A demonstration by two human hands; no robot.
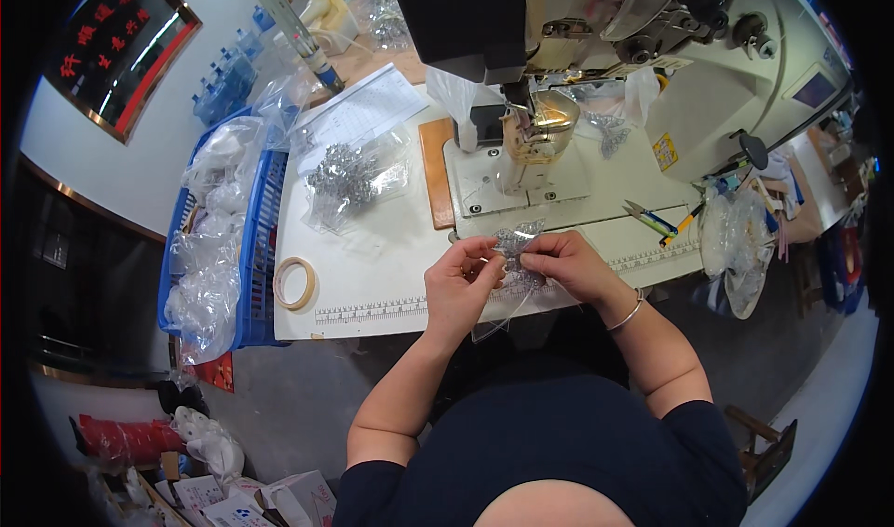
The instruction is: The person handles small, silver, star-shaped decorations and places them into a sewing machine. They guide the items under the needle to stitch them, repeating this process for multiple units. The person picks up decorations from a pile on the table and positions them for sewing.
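Observation:
Between my two hands, above the front edge of the white sewing table, is a silvery patterned piece with clear film (520, 236). My left hand (464, 280) pinches its left side with thumb and fingers. On its other side my right hand (570, 263) grips it, thumb on top. Thin clear strands or film hang below the fingers. The piece's lower part is partly hidden by the hands. Just beyond them stands an industrial sewing machine (548, 159), its needle area lit. No part of the piece lies under the needle.
Left on the table are a pile of silvery pieces in clear film (346, 181), a tape roll (295, 283) and paper sheets (372, 103). A blue basket (263, 238) of plastic-wrapped goods flanks the table. Thread snips (649, 218) lie right of my hands, near clear bags (740, 229).

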